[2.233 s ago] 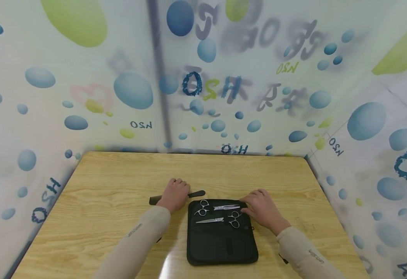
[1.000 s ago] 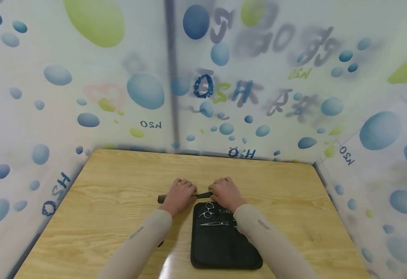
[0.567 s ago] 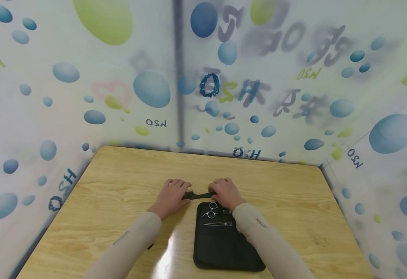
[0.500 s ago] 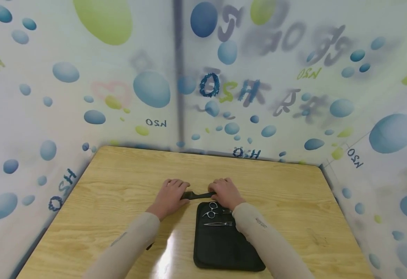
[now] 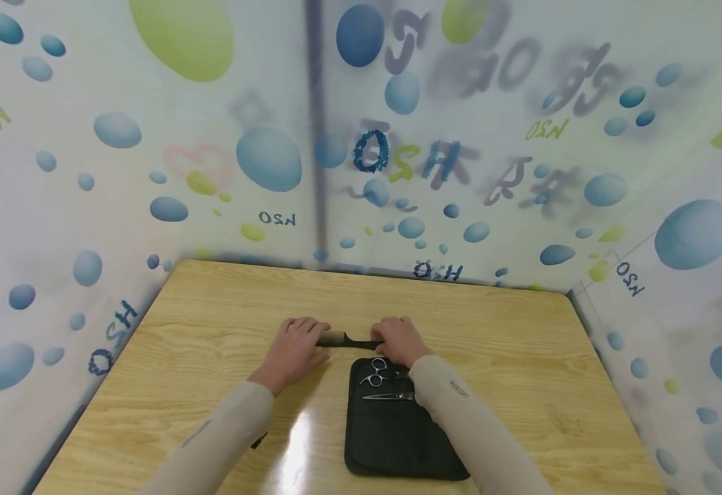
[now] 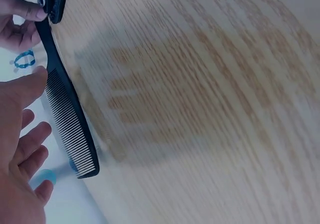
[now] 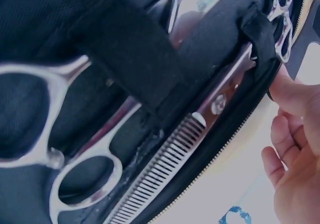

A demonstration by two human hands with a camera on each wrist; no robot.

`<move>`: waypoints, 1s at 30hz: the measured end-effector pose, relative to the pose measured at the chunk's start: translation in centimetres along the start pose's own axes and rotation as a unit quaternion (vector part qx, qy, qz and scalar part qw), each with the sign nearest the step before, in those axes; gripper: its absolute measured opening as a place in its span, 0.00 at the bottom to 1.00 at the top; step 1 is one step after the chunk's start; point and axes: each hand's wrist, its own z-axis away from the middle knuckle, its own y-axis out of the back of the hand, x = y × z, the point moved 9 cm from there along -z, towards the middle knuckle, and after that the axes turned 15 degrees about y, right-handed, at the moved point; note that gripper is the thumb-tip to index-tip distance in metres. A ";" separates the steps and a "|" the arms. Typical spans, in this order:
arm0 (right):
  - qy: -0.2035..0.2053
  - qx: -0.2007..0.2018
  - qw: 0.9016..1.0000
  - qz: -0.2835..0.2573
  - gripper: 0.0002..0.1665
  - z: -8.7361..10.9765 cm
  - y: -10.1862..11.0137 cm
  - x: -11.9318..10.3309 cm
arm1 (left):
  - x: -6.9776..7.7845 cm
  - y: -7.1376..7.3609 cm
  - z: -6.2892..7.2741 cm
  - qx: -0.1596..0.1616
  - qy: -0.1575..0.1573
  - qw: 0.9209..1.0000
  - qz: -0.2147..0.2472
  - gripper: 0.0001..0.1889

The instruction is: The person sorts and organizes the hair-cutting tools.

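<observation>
A black comb [image 5: 361, 344] with a plain handle is held above the table, its teeth turned toward the left hand in the left wrist view. The right hand [image 5: 399, 340] pinches the comb's handle end. Beside the toothed end is the left hand [image 5: 293, 346], fingers spread and apart; in the left wrist view its thumb tip overlaps the comb's edge, and contact is unclear. Below lies a black case [image 5: 392, 440] bearing scissors [image 5: 378, 368] and a second pair [image 5: 388, 397], partly hidden by the right forearm. Thinning shears [image 7: 175, 159] show close up in the right wrist view.
The wooden table [image 5: 225, 302] meets a patterned wall [image 5: 262, 82] at the back and side walls close by. The case has a zipper [image 7: 215, 159] along its edge.
The right hand left the case's corner and took the comb's handle. The left hand loosened its grip and slid off leftward. The comb has turned, showing its toothed side.
</observation>
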 end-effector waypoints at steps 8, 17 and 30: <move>-0.008 0.033 0.999 -0.037 0.05 1.4 1.5 0.9 | 0.2 1.3 0.5 0.026 -0.009 1.000 0.007 0.29; -0.003 0.071 0.997 -0.027 0.04 3.4 4.0 2.0 | 1.5 2.6 0.9 0.098 -0.047 0.994 -0.009 0.33; 0.034 0.071 0.996 -0.041 0.04 6.9 5.9 1.5 | 4.9 2.8 1.7 0.171 -0.097 0.980 -0.013 0.37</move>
